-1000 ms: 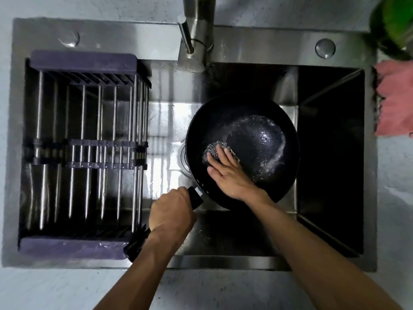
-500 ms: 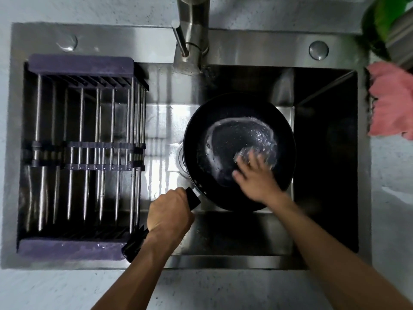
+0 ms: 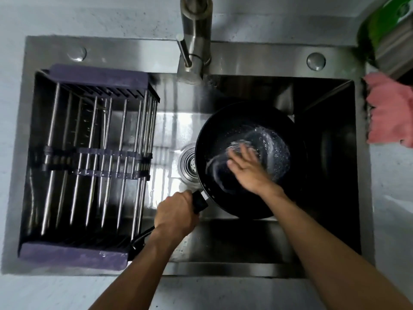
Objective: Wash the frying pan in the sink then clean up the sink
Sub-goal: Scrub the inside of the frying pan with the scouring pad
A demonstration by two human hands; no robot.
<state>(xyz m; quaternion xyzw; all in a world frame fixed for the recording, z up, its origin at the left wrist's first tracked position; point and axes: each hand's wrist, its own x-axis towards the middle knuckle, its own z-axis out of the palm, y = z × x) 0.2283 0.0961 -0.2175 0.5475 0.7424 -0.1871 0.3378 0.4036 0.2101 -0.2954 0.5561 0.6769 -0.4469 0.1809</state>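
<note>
I am looking down at a home kitchen: a stainless steel sink [image 3: 245, 61] set in a pale speckled counter [image 3: 55, 291], with a faucet [image 3: 196, 30] at its back rim. A purple-ended drying rack [image 3: 93, 162] spans the sink's left half, a black frying pan [image 3: 250, 159] sits right of its drain [image 3: 188, 163], and a pink cloth [image 3: 391, 113] lies beside its right rim.

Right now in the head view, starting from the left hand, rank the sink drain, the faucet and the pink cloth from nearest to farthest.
From the left hand, which grips the pan handle:
1. Sink drain, just above it, at the pan's left edge.
2. Faucet, at the back rim of the sink.
3. Pink cloth, on the counter at far right.
</note>
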